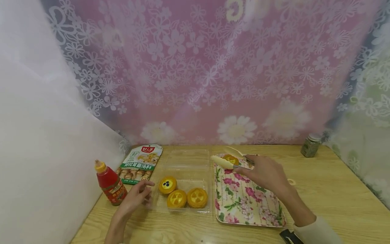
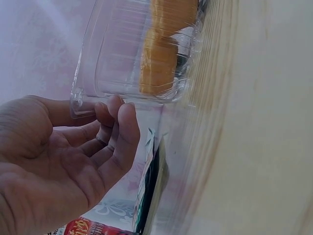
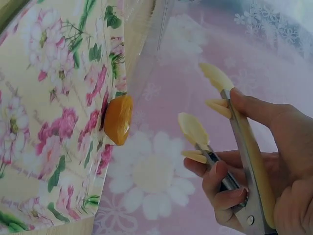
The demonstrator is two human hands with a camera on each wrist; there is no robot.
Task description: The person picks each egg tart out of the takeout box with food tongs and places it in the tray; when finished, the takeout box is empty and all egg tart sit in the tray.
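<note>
- My right hand (image 1: 269,173) is curled around the tongs (image 1: 222,162), whose cream tips stand apart
- Just by those tips, a tart (image 1: 231,159) sits on the floral tray (image 1: 243,217), close to its far left corner; from the right wrist view, I see the tongs well apart from it
- My left hand (image 1: 137,195) has its fingers loosely bent at the left edge of the clear container (image 1: 187,175); I cannot tell whether they touch the plastic
- Inside the container's near half are a tart with dark berries (image 1: 167,185) and two plain tarts (image 1: 197,197), its lid (image 1: 189,158) laid back behind them
- Left of the container, a mushroom-printed packet (image 1: 143,166) lies flat, and a red bottle (image 1: 111,184) with a yellow cap stands beside my left hand
- A small jar (image 1: 310,145) stands at the tabletop's (image 1: 189,230) far right, before a flowered pink curtain (image 1: 182,67)
</note>
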